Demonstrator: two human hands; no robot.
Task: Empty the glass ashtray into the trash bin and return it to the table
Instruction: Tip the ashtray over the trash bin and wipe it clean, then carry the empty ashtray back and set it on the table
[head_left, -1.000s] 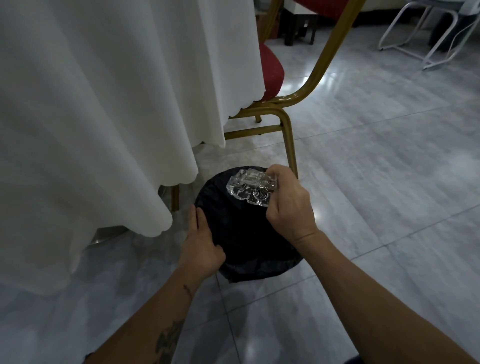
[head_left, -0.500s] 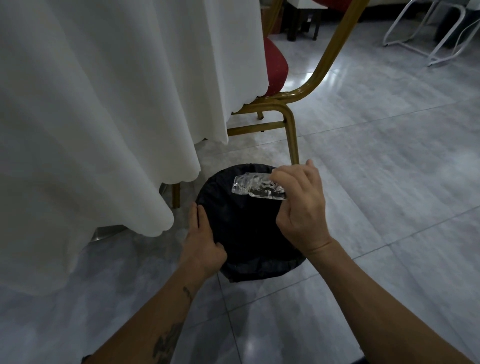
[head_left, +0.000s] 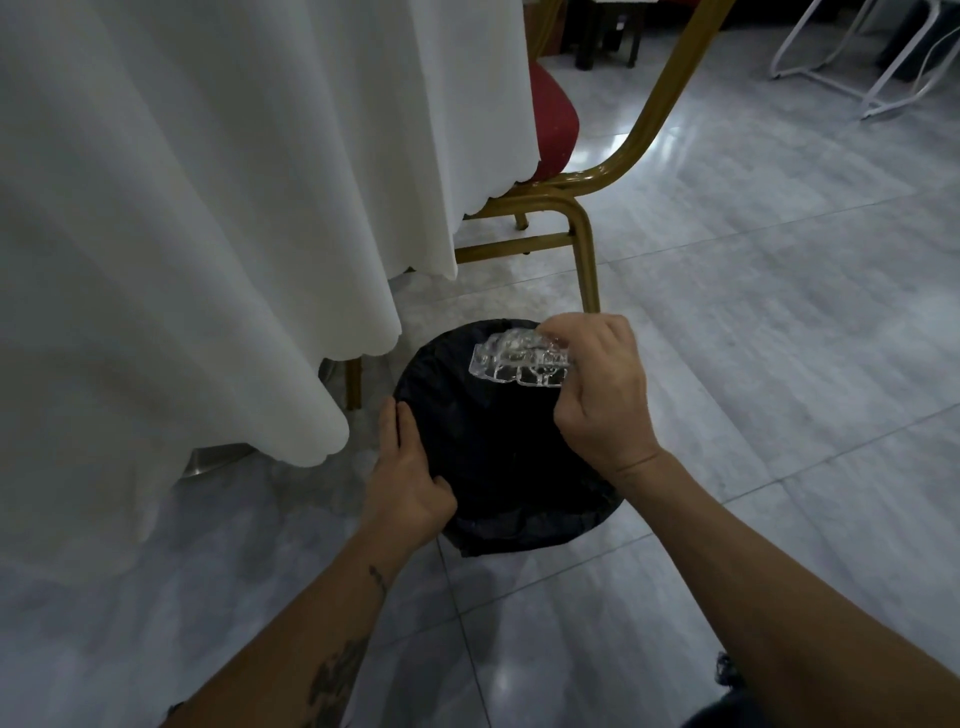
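Right hand: the right hand (head_left: 602, 400) pinches the glass ashtray (head_left: 519, 358) by its right edge, fingers curled over the top and thumb underneath.
Left hand: the left hand (head_left: 408, 480) lies flat against the left rim of the trash bin (head_left: 498, 467), fingers pressed together and pointing away, thumb hooked over the black liner.
Count: one ashtray, one bin, two hands, one chair close by.
Ashtray: clear cut glass, tilted, held in the air over the far right part of the bin's mouth; it sticks out to the left of the right hand's fingers. Whether anything is in it cannot be told.
Bin: round, lined with a black bag, standing on the tiled floor (head_left: 753, 338); its inside is too dark to read.
Edges: the scalloped hem of the white tablecloth (head_left: 208, 208) hangs just beside the bin's left side, near the left hand. The gold leg of the chair (head_left: 584, 249) comes down just beyond the bin's far rim, close to the ashtray.
Open room: bare floor lies to the right of the bin and on its near side.
Farther off: white metal frames (head_left: 857, 67) stand at the far right, well apart.
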